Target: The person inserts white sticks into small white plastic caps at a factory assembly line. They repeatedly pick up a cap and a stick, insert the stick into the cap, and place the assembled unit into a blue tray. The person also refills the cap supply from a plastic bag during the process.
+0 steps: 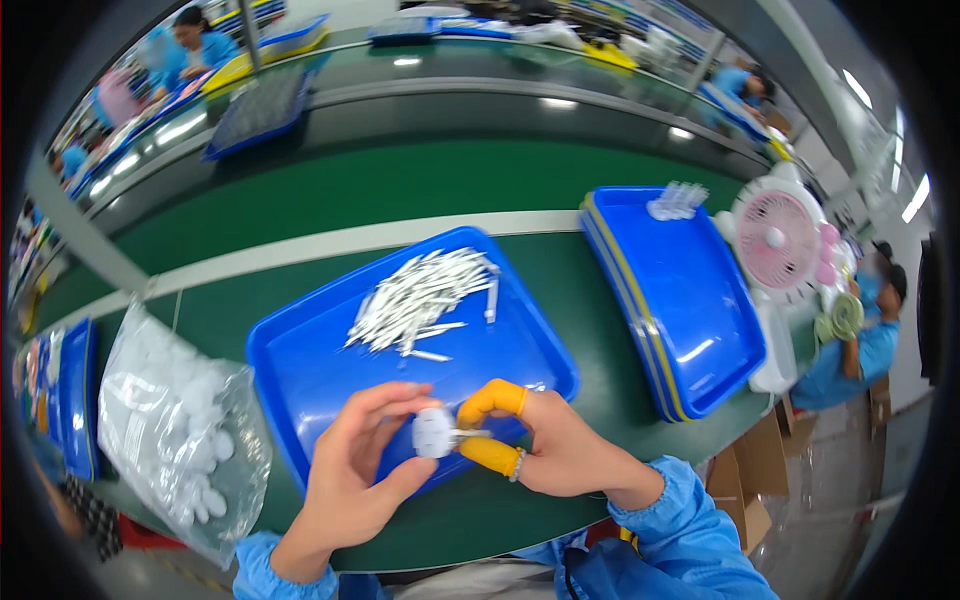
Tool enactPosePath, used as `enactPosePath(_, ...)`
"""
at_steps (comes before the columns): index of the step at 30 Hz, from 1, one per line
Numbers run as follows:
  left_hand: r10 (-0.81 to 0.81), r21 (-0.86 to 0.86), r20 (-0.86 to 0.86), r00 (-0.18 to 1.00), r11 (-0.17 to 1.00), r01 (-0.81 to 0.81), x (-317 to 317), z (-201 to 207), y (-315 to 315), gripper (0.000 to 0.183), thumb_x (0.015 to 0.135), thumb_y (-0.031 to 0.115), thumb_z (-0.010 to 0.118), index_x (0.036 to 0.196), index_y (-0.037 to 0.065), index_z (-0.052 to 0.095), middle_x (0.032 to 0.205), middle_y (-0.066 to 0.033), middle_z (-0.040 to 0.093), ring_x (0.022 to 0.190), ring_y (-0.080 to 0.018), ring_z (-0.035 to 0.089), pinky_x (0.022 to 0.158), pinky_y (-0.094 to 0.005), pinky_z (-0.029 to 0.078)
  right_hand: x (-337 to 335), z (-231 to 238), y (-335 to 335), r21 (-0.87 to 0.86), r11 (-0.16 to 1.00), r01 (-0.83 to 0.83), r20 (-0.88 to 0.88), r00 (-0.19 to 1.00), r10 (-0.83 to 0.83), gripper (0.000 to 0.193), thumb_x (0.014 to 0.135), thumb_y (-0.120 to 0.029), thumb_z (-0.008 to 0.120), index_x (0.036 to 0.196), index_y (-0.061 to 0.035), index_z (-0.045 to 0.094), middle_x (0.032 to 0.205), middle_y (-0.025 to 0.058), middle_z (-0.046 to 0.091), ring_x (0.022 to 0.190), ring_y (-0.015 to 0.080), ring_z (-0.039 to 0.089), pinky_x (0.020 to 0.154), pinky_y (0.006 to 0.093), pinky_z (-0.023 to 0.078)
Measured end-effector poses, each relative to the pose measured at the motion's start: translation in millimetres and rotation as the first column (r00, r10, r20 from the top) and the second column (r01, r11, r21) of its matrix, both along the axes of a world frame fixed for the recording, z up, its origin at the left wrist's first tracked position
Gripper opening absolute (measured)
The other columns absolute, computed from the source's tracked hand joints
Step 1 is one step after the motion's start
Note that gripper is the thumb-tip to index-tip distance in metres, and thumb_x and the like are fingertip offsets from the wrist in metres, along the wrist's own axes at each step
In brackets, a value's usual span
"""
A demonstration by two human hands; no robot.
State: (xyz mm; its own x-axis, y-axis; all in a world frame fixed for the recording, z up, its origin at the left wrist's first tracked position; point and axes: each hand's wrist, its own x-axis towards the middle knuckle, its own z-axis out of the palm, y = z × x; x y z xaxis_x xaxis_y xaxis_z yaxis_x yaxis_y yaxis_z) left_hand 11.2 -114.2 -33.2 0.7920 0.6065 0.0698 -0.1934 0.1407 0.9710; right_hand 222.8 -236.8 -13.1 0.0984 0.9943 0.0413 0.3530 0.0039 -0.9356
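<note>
My left hand (352,470) is closed with thumb and fingers on a small white plastic piece (432,433), which looks rounded with small marks on its face. From the right, my right hand (545,440), with yellow finger cots on thumb and forefinger, pinches a thin, light-coloured part (470,434) against that piece. Most of the thin part is hidden by the fingertips. Both hands are over the near edge of a blue tray (310,375). A pile of slender white sticks (420,295) lies in the tray's far half.
At left, a clear plastic bag (180,430) contains many white rounded pieces. Stacked blue trays (690,300) stand at right, with small clear parts at the top one's far corner. Beside them is a pink-and-white fan (775,235). A conveyor (420,175) runs behind; co-workers sit beyond.
</note>
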Motion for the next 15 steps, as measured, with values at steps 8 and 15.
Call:
enactPosePath(8,0.165,0.235,-0.239,0.957,0.966,-0.107,0.8,-1.0,-2.1,0.047,0.091,-0.001,0.072,0.136,-0.004,0.060,0.132,-0.0147,0.064,0.131,-0.0261,0.061,0.113,-0.0445,0.050,134.6,29.9,-8.9,0.232,0.816,0.530,0.110,0.819,-0.563,0.016,0.090,-0.006,0.079,0.104,0.0010,0.079,0.089,0.0060,0.076,0.079,0.0107,0.066,0.075,0.0285,0.054)
enactPosePath(15,0.171,0.415,-0.299,0.939,0.909,-0.034,6.5,-4.4,1.3,0.035,0.090,0.000,0.074,0.125,-0.003,0.068,0.124,-0.0138,0.067,0.120,-0.0248,0.067,0.105,-0.0398,0.055,277.0,14.5,24.6,0.324,0.689,0.649,0.604,0.419,-0.678,0.025,0.084,0.002,0.064,0.106,0.0101,0.075,0.087,0.0261,0.075,0.079,0.0360,0.075,0.074,0.0417,0.057)
